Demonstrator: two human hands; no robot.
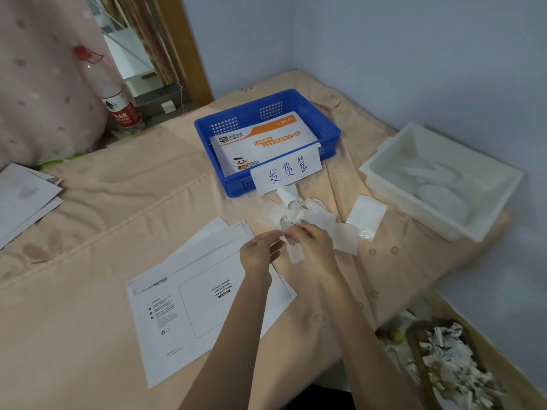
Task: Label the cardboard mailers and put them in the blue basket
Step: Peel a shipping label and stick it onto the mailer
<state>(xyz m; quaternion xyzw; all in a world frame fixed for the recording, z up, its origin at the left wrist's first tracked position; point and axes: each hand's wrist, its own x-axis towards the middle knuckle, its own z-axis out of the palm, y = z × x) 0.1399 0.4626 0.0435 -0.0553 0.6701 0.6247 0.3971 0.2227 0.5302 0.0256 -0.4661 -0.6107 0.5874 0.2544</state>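
1. Centre frame: left hand [258, 252] and right hand [313, 247] are together, pinching a curled label strip [296, 253]. It may fold onto itself during peeling.
2. The cardboard mailer [204, 303], lower centre, lies under the forearms; a skewed stick could miss its waybill box.
3. The blue basket [307, 105], upper centre, already holds one mailer.

Your hands [284, 244] meet over a mailer [207, 303] lying before you. Behind it sits the basket [236, 184] with a mailer inside [260, 143]; a tray [444, 179] stands to its right.
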